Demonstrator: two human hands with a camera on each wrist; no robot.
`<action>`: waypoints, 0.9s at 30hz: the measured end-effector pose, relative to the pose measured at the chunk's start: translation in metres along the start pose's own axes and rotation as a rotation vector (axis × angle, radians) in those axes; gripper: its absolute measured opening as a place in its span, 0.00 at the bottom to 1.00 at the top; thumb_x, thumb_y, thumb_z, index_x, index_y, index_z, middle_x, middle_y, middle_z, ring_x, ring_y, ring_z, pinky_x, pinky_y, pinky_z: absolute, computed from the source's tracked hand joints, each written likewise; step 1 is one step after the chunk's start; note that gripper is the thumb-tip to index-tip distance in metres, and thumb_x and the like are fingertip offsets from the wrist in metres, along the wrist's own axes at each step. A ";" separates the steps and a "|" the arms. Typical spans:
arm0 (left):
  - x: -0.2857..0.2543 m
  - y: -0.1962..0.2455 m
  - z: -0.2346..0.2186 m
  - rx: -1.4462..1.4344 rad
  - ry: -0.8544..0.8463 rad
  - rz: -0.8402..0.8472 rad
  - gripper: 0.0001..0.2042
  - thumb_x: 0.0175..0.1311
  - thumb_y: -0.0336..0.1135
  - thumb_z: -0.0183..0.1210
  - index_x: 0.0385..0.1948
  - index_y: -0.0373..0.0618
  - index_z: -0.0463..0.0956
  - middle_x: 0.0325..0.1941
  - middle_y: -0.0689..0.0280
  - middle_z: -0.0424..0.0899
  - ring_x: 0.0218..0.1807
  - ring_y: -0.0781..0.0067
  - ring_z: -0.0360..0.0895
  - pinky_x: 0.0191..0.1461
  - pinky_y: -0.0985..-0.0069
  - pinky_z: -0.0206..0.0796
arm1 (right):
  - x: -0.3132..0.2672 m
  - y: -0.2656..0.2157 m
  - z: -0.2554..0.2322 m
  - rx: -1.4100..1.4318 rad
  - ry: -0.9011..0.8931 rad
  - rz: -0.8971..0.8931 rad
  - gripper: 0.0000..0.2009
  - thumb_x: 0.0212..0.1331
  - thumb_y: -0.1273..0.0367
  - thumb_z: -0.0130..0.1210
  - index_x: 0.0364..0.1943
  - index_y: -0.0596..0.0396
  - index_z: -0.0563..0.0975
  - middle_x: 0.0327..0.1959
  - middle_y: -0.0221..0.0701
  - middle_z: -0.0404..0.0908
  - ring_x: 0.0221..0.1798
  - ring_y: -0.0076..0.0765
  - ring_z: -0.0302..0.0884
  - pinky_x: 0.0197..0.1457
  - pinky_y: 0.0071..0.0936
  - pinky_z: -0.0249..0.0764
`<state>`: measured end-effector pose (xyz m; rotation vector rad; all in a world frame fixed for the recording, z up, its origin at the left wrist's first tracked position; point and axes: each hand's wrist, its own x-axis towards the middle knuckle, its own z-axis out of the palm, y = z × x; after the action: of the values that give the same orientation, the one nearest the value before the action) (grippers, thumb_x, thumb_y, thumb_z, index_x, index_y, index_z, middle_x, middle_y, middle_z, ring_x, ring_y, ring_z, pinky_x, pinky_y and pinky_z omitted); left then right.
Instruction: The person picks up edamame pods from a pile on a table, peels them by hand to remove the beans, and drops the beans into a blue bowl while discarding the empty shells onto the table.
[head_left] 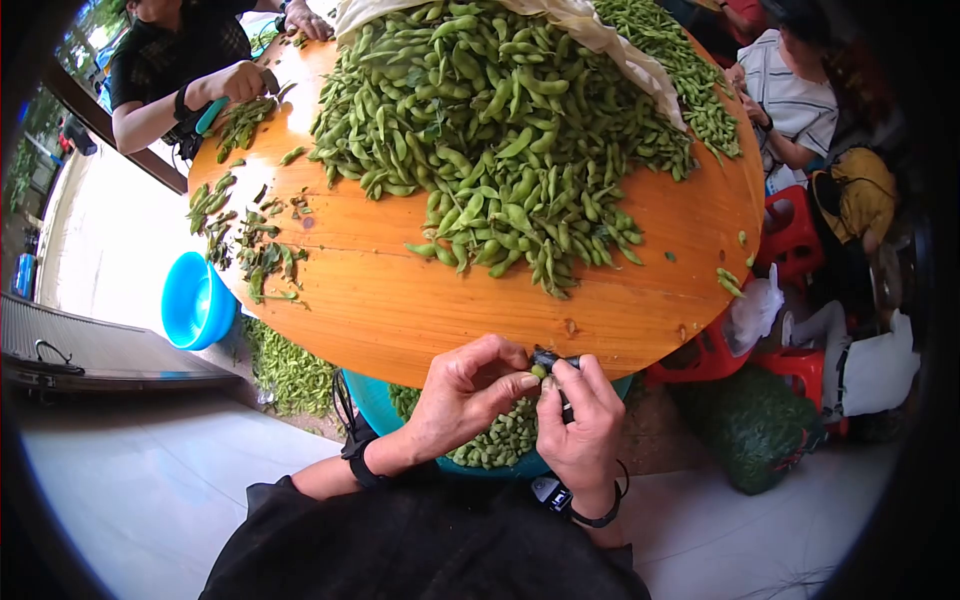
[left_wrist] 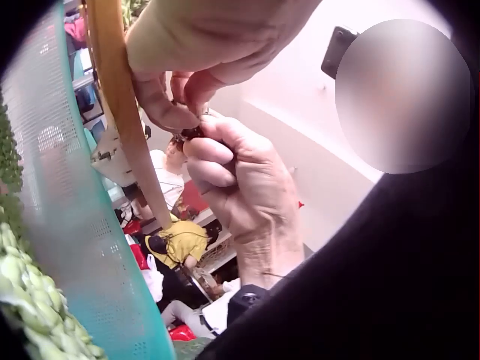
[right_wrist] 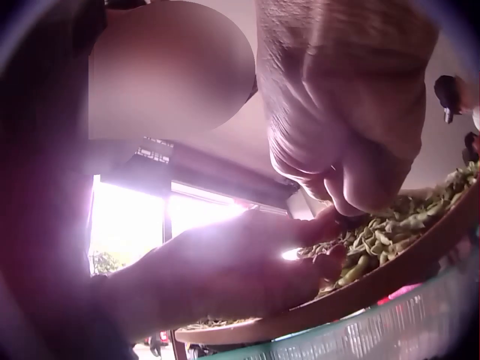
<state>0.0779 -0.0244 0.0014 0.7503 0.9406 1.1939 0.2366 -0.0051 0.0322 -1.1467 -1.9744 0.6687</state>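
Observation:
Both hands meet over the near edge of the round wooden table (head_left: 400,310). Between thumb and fingertips my left hand (head_left: 465,395) pinches a small green soybean pod (head_left: 539,371). My right hand (head_left: 580,425), close against it, grips a small black tool (head_left: 545,356), its kind mostly hidden by the fingers. Fingertips of the two hands come together in both wrist views. Below them a teal basin (head_left: 368,398) holds shelled green beans (head_left: 495,447). A big heap of soybean pods (head_left: 520,150) covers the far middle of the table.
Scattered pods and scraps (head_left: 265,255) lie at the table's left. Another person's hand (head_left: 240,82) works there. A blue basin (head_left: 175,300) stands beyond the left edge, by pods on the floor (head_left: 285,365). Red stools (head_left: 795,235) and a full green sack (head_left: 750,430) are at right.

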 end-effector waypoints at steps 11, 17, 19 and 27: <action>0.002 0.013 -0.011 -0.187 -0.090 -0.143 0.08 0.73 0.32 0.54 0.46 0.38 0.76 0.33 0.64 0.82 0.27 0.79 0.77 0.30 0.81 0.69 | -0.003 0.014 0.008 0.069 0.106 0.062 0.10 0.56 0.81 0.55 0.43 0.66 0.79 0.30 0.38 0.72 0.28 0.39 0.75 0.28 0.29 0.72; 0.001 0.011 -0.005 -0.245 -0.060 -0.094 0.06 0.71 0.32 0.57 0.41 0.39 0.78 0.29 0.67 0.82 0.28 0.82 0.76 0.30 0.83 0.69 | -0.012 0.012 0.006 0.764 -0.054 0.488 0.11 0.64 0.79 0.51 0.48 0.72 0.76 0.29 0.25 0.69 0.22 0.14 0.67 0.22 0.18 0.63; -0.003 0.009 -0.002 -0.088 -0.030 -0.046 0.06 0.71 0.32 0.57 0.40 0.39 0.78 0.28 0.68 0.81 0.28 0.83 0.75 0.30 0.84 0.68 | -0.010 0.010 0.004 0.738 -0.055 0.444 0.12 0.64 0.79 0.51 0.49 0.72 0.76 0.29 0.25 0.68 0.22 0.14 0.66 0.22 0.18 0.63; -0.005 0.004 -0.003 0.335 -0.052 0.076 0.07 0.73 0.30 0.55 0.35 0.36 0.75 0.23 0.71 0.76 0.24 0.86 0.70 0.26 0.83 0.64 | -0.008 0.012 -0.009 1.038 -0.170 0.535 0.14 0.67 0.79 0.51 0.54 0.72 0.73 0.31 0.25 0.66 0.23 0.15 0.63 0.23 0.18 0.60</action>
<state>0.0727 -0.0280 0.0048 1.0870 1.0908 1.0887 0.2529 -0.0060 0.0260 -0.9181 -1.0867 1.8297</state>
